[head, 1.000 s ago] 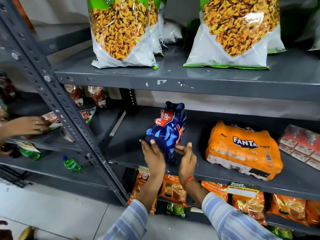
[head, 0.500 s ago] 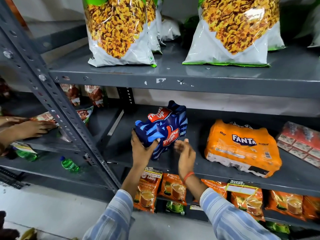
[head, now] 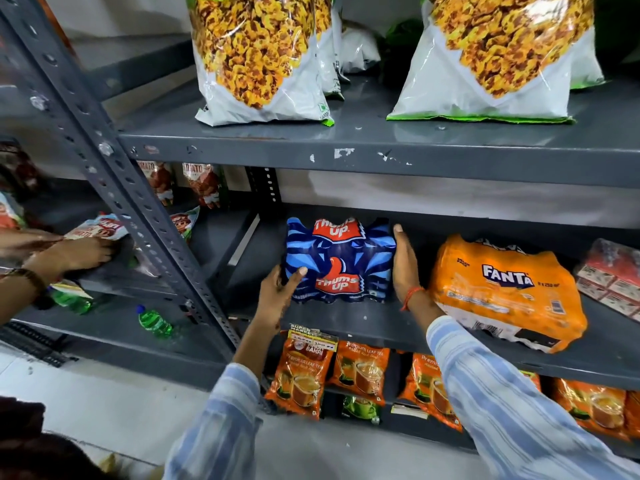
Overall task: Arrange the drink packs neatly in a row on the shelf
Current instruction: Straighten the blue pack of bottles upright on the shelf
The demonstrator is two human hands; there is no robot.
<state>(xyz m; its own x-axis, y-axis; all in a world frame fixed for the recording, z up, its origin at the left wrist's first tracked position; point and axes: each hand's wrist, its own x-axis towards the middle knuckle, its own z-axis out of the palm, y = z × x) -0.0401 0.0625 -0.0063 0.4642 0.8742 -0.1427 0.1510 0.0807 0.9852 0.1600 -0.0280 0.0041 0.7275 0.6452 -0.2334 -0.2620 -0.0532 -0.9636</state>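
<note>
A blue Thums Up drink pack lies flat on the grey middle shelf, label facing me. My left hand grips its lower left corner, thumb on the front. My right hand is pressed flat against its right side, fingers pointing to the back of the shelf. An orange Fanta drink pack lies just right of my right wrist, tilted toward the shelf's front edge. A red drink pack sits at the far right, cut off by the frame.
Large snack bags stand on the shelf above. Orange tea pouches hang below the middle shelf. A slanted steel upright borders the bay on the left. Another person's hand rests on sachets in the neighbouring rack, with green bottles below.
The Thums Up pack has gone from standing tilted in both hands to lying flat on the shelf, label forward. My right hand moved to its right side, my left to its lower left corner.
</note>
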